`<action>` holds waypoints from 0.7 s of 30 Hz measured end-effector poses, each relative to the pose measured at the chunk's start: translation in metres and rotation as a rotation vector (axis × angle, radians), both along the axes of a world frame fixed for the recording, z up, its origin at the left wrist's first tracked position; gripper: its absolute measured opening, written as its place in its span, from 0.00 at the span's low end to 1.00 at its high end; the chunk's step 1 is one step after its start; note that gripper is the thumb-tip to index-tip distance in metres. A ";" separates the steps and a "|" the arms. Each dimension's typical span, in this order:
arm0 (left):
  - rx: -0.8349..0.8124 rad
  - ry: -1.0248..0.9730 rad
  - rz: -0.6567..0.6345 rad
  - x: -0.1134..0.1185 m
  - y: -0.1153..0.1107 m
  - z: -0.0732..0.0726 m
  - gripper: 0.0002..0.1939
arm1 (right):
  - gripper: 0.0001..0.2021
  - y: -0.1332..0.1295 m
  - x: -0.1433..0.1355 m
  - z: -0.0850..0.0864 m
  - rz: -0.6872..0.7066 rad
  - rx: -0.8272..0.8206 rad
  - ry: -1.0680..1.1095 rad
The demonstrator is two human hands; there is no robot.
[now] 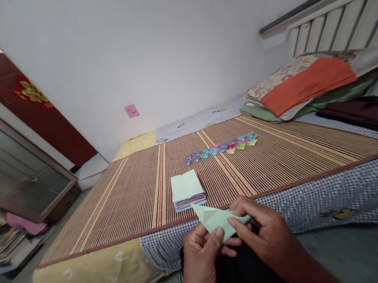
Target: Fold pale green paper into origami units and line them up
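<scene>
A pale green sheet of paper (219, 223), folded to pointed ends, is held between both hands at the bed's near edge. My left hand (204, 248) grips its lower left part, thumb on top and fingers beneath. My right hand (257, 223) pinches the narrow right end between thumb and fingers. Just beyond lies a stack of coloured paper squares (187, 187) with a pale green sheet on top. Farther back, small folded paper pieces (223, 147) in purple, blue, pink, green and yellow lie in two rows on the striped mat (131, 197).
Pillows (308, 85), one with an orange band, and a dark folded cloth (361, 112) lie at the right of the bed. A radiator (339, 25) stands behind them. A glass-fronted cabinet (19, 170) and stacked papers (9, 249) are at the left.
</scene>
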State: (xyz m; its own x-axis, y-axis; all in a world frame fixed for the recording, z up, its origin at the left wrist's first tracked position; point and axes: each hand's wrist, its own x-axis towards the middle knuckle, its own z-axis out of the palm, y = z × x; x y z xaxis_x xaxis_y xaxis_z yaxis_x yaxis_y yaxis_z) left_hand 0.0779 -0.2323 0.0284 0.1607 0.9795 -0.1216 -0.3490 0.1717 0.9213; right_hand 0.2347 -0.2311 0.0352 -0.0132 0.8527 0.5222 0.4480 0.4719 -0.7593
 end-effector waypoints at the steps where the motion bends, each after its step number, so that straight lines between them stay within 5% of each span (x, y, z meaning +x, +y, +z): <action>1: 0.002 0.009 0.005 0.000 0.000 0.000 0.18 | 0.11 0.000 0.000 0.000 -0.004 -0.034 0.015; 5: -0.004 0.016 0.058 -0.001 0.001 -0.001 0.19 | 0.04 0.003 0.002 -0.005 -0.020 -0.134 0.211; 10: -0.022 -0.006 0.168 0.000 0.001 0.002 0.18 | 0.12 0.012 0.009 -0.010 -0.018 -0.155 0.549; 13: 0.005 0.015 0.202 0.002 0.000 0.004 0.17 | 0.16 0.015 0.009 -0.009 0.112 -0.284 0.645; 17: 0.104 0.158 0.178 0.005 -0.003 0.002 0.18 | 0.16 0.012 0.007 -0.003 0.377 -0.460 0.519; 21: 0.288 0.386 0.233 0.004 -0.007 0.001 0.14 | 0.11 0.009 0.015 0.011 0.258 -0.414 0.241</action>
State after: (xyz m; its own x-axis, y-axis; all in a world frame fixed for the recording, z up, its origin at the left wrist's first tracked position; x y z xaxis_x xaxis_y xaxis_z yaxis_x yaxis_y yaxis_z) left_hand 0.0816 -0.2390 0.0296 -0.0679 0.9864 0.1500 0.0255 -0.1485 0.9886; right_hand 0.2502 -0.2221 0.0465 -0.1706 0.9727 0.1573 0.1470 0.1830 -0.9721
